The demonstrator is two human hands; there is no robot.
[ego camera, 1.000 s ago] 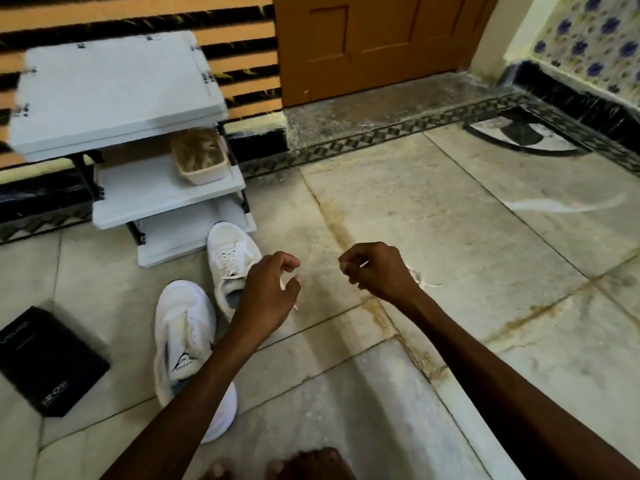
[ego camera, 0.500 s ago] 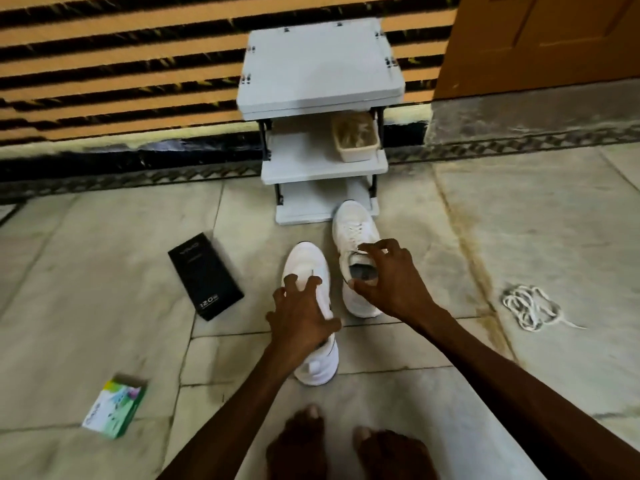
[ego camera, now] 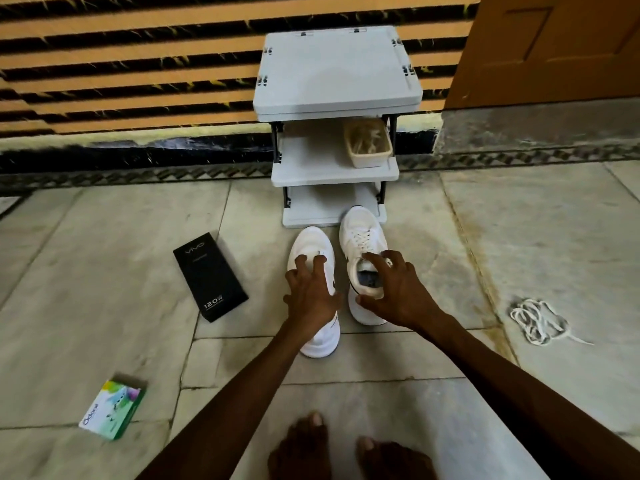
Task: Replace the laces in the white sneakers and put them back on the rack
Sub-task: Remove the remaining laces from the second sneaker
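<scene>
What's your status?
Left hand grips left sneaker, right hand grips right sneaker. Both on floor at rack. Loose lace lies far right, out of way.

Black box (ego camera: 210,276) lies flat on the floor (ego camera: 104,258), out at nine o'clock from the white sneakers (ego camera: 311,242). It shows "vivo" in grey at its far end and "120W" in white at its near end. Down at seven o'clock, the small green-and-white carton (ego camera: 111,410) carries a slanted blue word along its near-left edge, too blurred to read for sure.

White sneakers (ego camera: 362,237), grey rack (ego camera: 336,71), black box (ego camera: 209,275), orange-and-black striped wall (ego camera: 121,64)
</scene>
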